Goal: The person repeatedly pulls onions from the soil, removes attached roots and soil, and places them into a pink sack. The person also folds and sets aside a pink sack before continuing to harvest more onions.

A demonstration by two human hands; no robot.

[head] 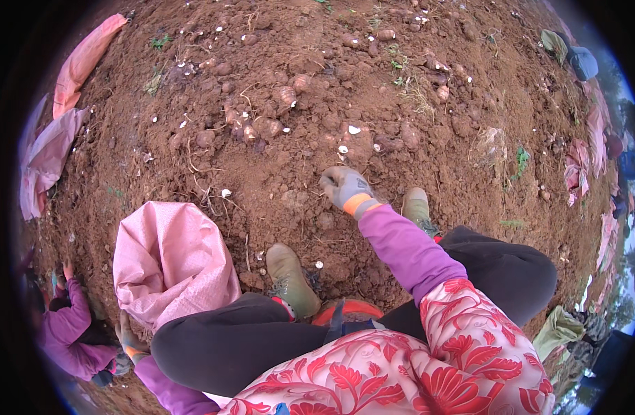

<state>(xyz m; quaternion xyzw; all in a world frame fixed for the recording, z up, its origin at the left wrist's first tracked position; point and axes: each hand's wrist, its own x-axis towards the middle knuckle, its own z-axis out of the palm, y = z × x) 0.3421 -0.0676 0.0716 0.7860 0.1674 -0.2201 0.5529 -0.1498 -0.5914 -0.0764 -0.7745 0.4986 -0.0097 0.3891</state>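
Observation:
In front of me, my right hand [344,188] in a grey work glove with an orange cuff is low over the brown soil, fingers curled. Whether anything is in its grasp cannot be made out. Just beyond it lie small white pieces or cut ends [354,129] and soil-covered corms, apparently taro [287,95]. An open pink woven sack [174,259] stands to my left, its top edge folded outward. My left hand [125,332], also gloved, is at the sack's near left side, partly hidden by my knee, and its grip does not show.
Between my green lace-up boots [291,280] is a red rounded rim [351,307]. Pink sacks [86,59] lie at far left, more pink sacking [577,168] at right. Another person in purple [71,332] bends at lower left. A pale green sack [558,332] sits at lower right.

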